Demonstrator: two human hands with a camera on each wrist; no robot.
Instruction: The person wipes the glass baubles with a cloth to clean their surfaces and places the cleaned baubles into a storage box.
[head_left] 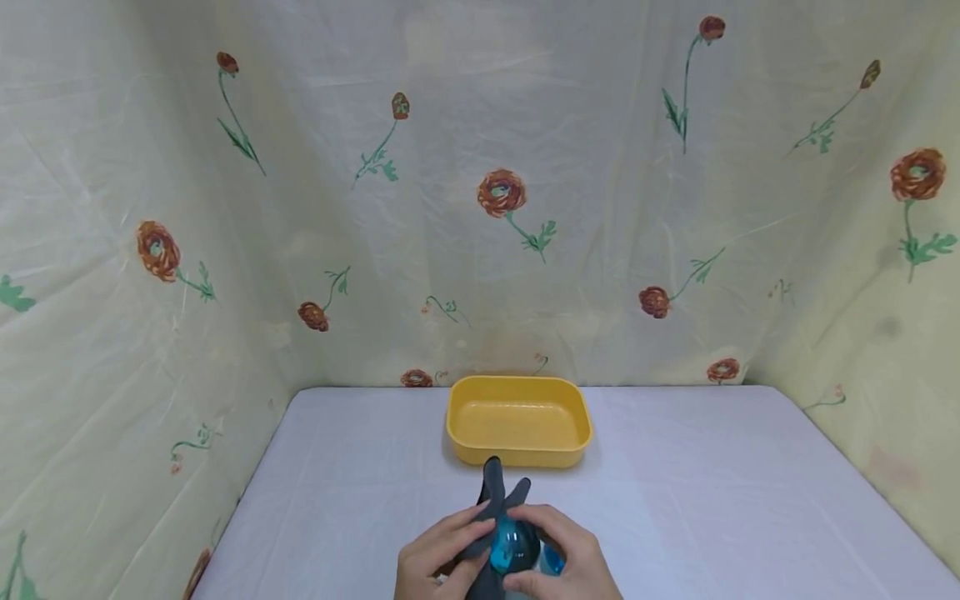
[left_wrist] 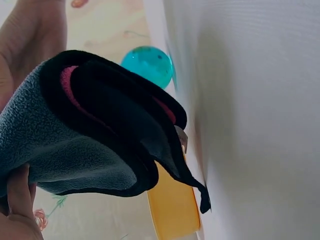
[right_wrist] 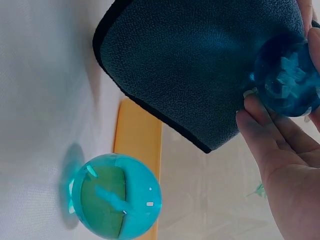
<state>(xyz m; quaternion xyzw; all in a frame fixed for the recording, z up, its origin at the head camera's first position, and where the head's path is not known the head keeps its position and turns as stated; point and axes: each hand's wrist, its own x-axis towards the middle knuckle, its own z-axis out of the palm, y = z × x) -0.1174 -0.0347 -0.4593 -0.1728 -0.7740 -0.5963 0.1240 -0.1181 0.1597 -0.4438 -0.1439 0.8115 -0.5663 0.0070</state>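
My left hand grips a dark grey cloth with a black border, which hangs in folds above the table. A clear blue ball is pinched between the fingers and thumb of my right hand. The held ball lies against the cloth in the right wrist view, and a pale shape shows inside it. A second translucent blue ball rests on the table below my right hand, mostly hidden behind that hand in the head view.
Beyond the hands, near the table's back edge, stands a yellow rectangular tub. The table has a white cover. A flower-printed curtain encloses the table at the back and on both sides.
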